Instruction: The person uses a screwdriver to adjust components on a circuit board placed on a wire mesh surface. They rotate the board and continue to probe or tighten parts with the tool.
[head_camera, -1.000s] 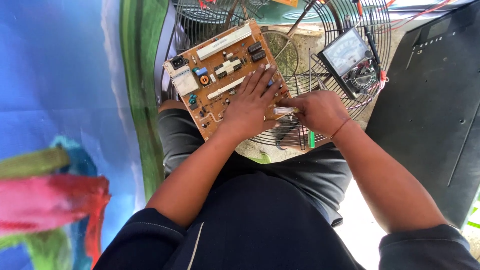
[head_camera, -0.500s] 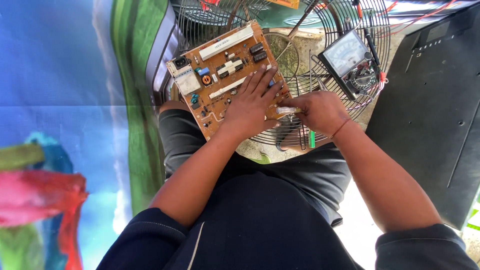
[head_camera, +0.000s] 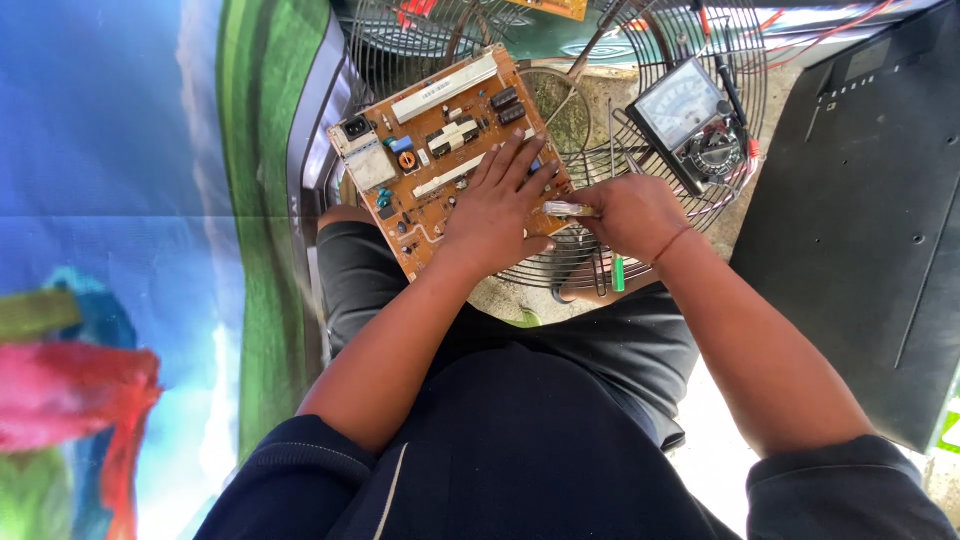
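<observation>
The left hand's fingers (head_camera: 520, 165) are lying spread and flat on the brown circuit board (head_camera: 440, 150), pressing it down just above the middle of the frame, where it is resting tilted across the person's lap and the wire fan guard (head_camera: 640, 260). The right hand (head_camera: 630, 212), just to the right, is curling closed around a small metal-tipped tool (head_camera: 568, 209) whose tip is meeting the board's right edge beside the left fingertips. The board is looking stiff, thin and light but fragile, crowded with upright components; it would probably handle best gripped by its bare edges. Further out, an analogue meter (head_camera: 690, 120) is sitting on the guard at the upper right, with a black panel (head_camera: 860, 200) beyond it.
</observation>
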